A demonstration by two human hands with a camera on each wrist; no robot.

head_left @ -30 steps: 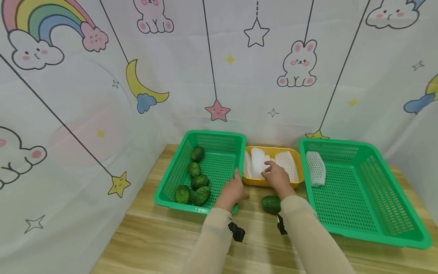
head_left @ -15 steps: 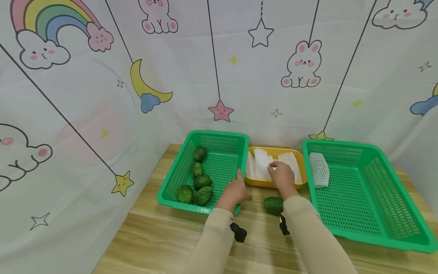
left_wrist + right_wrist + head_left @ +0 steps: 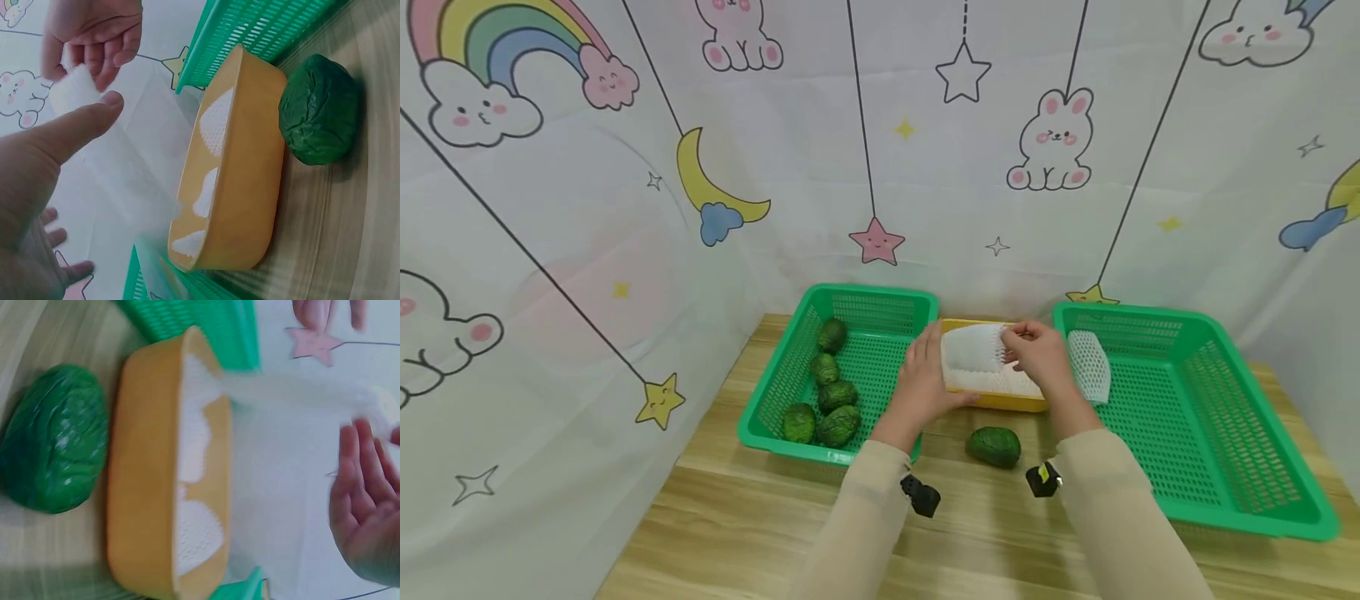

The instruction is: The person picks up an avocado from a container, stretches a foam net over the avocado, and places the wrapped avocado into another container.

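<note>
Fingers of the right hand (image 3: 1039, 354) pinch the right end of a white foam sleeve (image 3: 973, 348) in the head view, holding it above a yellow bin (image 3: 1000, 402); half a second ago the sleeve lay inside. The left hand (image 3: 921, 383), its fingers straight, has moved from the rim of the left green basket (image 3: 820, 453) to the sleeve's left end; whether they touch is unclear. The sleeve is fine-meshed, with a toothed edge. A dark green avocado (image 3: 994, 447) rests on the wood-grain counter (image 3: 737, 517) before the bin, now fully in sight.

From the left wrist, the left thumb stretches across the blurred sleeve, fingers spread apart. More white netting (image 3: 216, 122) lies within the bin's smooth, rounded walls.

From the right wrist, the avocado looks plump, wrinkled and glossy.
</note>
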